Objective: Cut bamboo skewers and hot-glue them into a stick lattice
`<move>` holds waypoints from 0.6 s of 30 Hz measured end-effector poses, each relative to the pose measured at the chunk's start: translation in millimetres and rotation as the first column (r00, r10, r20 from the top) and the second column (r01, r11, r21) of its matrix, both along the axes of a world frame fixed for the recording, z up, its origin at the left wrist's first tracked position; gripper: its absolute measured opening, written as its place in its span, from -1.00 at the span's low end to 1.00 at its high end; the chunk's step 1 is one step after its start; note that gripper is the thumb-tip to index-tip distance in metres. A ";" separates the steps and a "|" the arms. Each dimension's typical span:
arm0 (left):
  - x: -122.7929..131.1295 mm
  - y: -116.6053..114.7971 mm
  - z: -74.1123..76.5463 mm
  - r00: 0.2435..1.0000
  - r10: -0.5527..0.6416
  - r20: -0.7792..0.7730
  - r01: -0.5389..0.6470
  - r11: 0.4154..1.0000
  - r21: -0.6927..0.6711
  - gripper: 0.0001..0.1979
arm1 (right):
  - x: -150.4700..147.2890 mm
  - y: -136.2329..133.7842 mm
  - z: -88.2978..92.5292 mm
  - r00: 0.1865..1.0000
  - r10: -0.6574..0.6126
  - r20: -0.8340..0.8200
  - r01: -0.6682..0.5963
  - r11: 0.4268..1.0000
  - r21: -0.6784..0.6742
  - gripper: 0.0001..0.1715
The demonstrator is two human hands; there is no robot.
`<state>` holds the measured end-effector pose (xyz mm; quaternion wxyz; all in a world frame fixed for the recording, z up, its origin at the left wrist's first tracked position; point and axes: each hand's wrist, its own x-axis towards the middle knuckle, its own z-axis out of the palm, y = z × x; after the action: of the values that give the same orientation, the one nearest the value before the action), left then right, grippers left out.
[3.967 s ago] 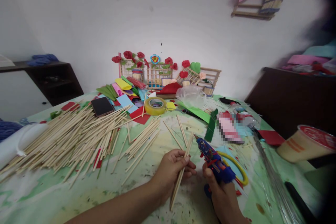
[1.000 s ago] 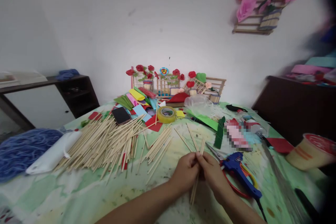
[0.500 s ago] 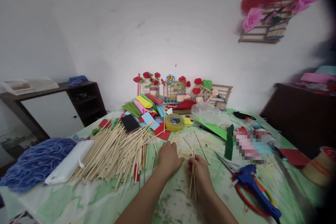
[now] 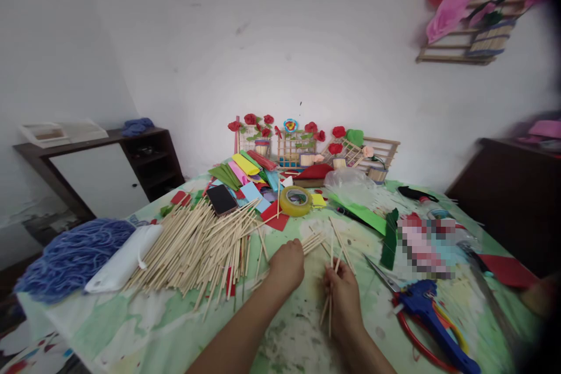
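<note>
My left hand (image 4: pixel 287 266) is closed around a small bunch of thin wooden sticks (image 4: pixel 314 242); their ends stick out to its right, low over the table. My right hand (image 4: pixel 344 295) grips a couple of crossing wooden sticks (image 4: pixel 330 312) near their middle, tilted upright. Just beyond it, two loose sticks (image 4: pixel 342 244) lie on the cloth. To the left of my hands spreads a large heap of the same sticks (image 4: pixel 188 245). Scissors (image 4: pixel 385 274) and a blue glue gun (image 4: pixel 432 310) rest to the right of my right hand.
A roll of yellow tape (image 4: pixel 289 208), a phone (image 4: pixel 221 200) and coloured paper (image 4: pixel 245 165) lie farther back. Stick frames with paper flowers (image 4: pixel 295 149) stand along the wall. Blue yarn (image 4: pixel 74 257) and a white power strip or similar long object (image 4: pixel 125 258) sit at the left.
My left hand has gone from lying spread over sticks to closing round them and lifting slightly. My right hand still holds its sticks. The view has shifted a little.
</note>
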<state>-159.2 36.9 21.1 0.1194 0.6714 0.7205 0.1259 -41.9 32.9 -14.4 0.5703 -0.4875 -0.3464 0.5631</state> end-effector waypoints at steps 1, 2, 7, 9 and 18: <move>2.8 -2.2 3.8 1.000 -0.023 0.011 0.023 1.000 0.015 -0.66 | 1.1 -0.6 2.1 1.000 0.003 -0.021 -0.003 1.000 0.003 -0.62; 6.5 -5.3 8.7 0.998 -0.050 0.030 0.048 0.998 0.039 -0.66 | 2.5 -1.2 4.6 0.999 0.011 -0.051 -0.010 1.000 0.006 -0.62; 32.6 -32.6 37.6 0.900 -0.299 0.317 0.215 0.937 0.275 -0.73 | 12.7 -5.3 21.1 0.983 0.097 -0.159 -0.068 0.981 0.180 -0.44; 41.3 -43.9 43.6 0.802 -0.412 0.433 0.246 0.888 0.389 -0.72 | 18.1 -8.3 29.8 0.992 0.099 -0.081 -0.072 0.953 0.293 -0.35; 52.3 -61.0 32.4 0.489 -0.447 0.749 0.171 0.891 0.420 -0.83 | 33.7 -36.2 76.1 0.842 -0.187 0.505 -0.241 0.708 0.664 -0.65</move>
<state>-106.9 -24.1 53.6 0.3661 0.6598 0.4161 0.5075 -8.2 -3.4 61.8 0.5826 -0.3641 -0.6874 0.2357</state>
